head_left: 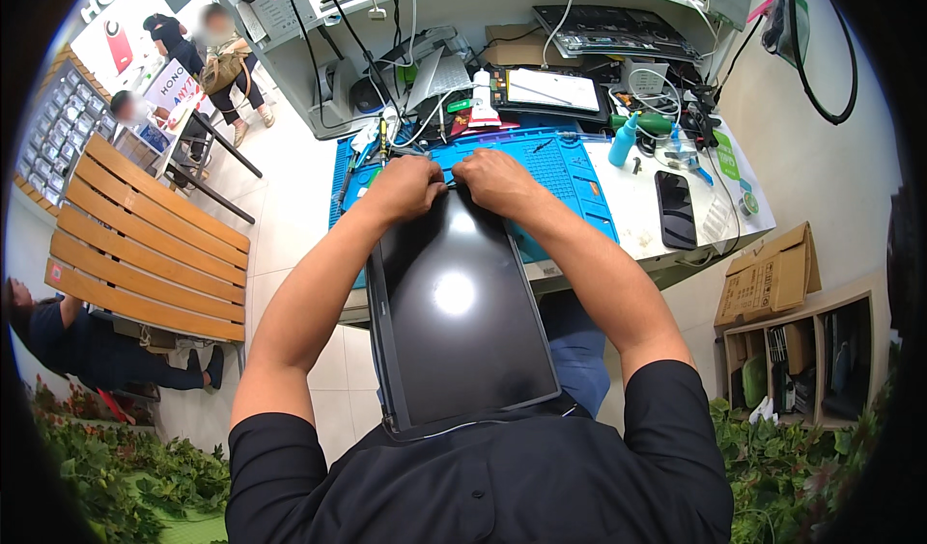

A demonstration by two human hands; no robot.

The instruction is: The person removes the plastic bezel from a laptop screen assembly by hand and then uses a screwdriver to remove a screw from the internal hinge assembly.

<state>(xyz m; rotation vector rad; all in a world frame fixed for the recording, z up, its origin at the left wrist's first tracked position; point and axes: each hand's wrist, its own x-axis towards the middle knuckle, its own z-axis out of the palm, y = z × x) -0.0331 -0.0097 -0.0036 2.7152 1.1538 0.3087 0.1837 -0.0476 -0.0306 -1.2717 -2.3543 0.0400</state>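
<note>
A laptop screen [454, 322] with a black frame leans between my body and the table edge, its glossy face up and a bright light reflected in it. At its far end, my left hand [410, 187] has its fingers closed at the corner. Close beside it, my right hand [492, 182] pinches the same far edge, where a thin dark strip shows between the hands. What exactly the fingertips grip is partly hidden. Under both hands lies a blue repair mat [570, 172]. A thin strip runs loose along the screen's near edge, by my shirt.
Right of the mat are a light-blue squeeze bottle [624, 140] and a black phone [676, 210]. Behind stand a white tube [483, 95], opened devices and tangled cables under a shelf. A slatted wooden bench [150, 245] is at left, a cardboard box [768, 274] at right. Other people are far left.
</note>
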